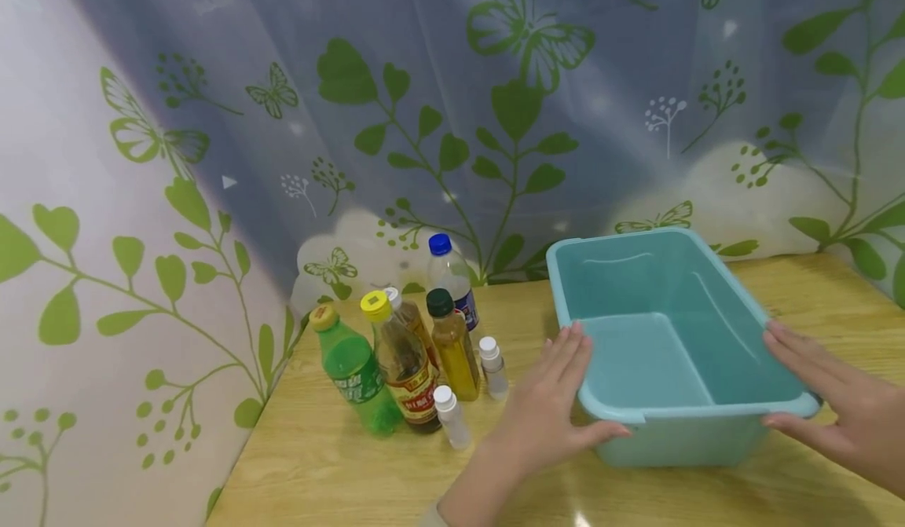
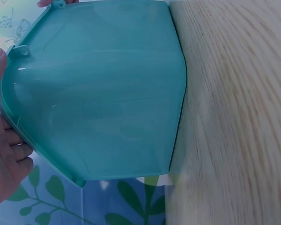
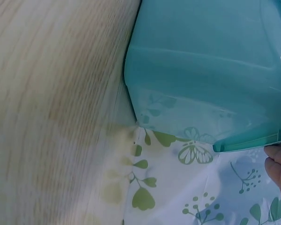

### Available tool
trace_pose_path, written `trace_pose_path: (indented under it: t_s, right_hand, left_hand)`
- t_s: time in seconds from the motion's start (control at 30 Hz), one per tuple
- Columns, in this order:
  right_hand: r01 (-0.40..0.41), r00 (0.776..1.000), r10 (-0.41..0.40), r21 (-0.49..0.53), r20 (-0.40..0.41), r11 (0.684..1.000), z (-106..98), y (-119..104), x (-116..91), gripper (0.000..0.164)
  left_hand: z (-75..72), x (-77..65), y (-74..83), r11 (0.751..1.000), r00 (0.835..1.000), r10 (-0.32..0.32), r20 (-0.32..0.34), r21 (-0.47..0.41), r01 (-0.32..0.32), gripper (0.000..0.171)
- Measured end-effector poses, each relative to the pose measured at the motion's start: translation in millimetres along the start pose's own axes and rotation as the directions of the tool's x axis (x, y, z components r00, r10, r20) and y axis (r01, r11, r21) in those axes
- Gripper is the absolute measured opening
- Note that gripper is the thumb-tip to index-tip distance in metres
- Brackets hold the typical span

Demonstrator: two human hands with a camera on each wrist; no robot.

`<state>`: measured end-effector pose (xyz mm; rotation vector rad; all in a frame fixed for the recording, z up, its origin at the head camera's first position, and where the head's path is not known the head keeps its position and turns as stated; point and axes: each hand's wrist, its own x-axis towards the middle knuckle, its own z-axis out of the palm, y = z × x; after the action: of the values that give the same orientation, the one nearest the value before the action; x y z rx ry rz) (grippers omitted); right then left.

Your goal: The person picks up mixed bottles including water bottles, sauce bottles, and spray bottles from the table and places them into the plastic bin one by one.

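Note:
A teal plastic basin point(image 1: 682, 442) stands on the wooden table, and its inside is bare. My left hand point(image 1: 543, 411) grips the near left corner, fingers lying over the left rim and thumb at the front rim. At the near right corner my right hand point(image 1: 837, 403) holds the basin likewise, fingers along the right rim and thumb at the front. The left wrist view shows the basin's outer wall point(image 2: 98, 93) with fingers point(image 2: 18, 154) at its rim. In the right wrist view, fingertips point(image 3: 274, 157) touch the rim's edge.
Left of the basin stand a green soda bottle point(image 1: 357, 374), a yellow-capped sauce bottle point(image 1: 406, 378), a dark-capped oil bottle point(image 1: 456, 354) and a blue-capped bottle point(image 1: 459, 283). Small white-capped bottles point(image 1: 452, 421) stand nearby. A leaf-patterned curtain point(image 1: 438, 142) hangs behind the wooden table point(image 1: 318, 472).

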<state>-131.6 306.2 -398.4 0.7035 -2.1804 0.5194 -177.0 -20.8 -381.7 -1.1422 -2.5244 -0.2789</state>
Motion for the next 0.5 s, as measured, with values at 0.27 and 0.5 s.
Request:
trace_pose_path:
  t_s: [0.27, 0.5]
  right_hand:
    - [0.043, 0.999, -0.043, -0.038, 0.021, 0.998, 1.6, -12.1, 3.6, 0.087]
    - [0.197, 0.979, -0.199, -0.037, -0.05, 0.98, 5.2, -17.0, 9.1, 0.08]
  left_hand:
    - [-4.4, -10.8, -4.7, 0.999, 0.999, 0.022, -0.026, 0.047, -0.02, 0.098]
    - [-8.1, -19.7, -9.0, 0.998, 0.994, 0.06, -0.09, 0.029, -0.057, 0.1]
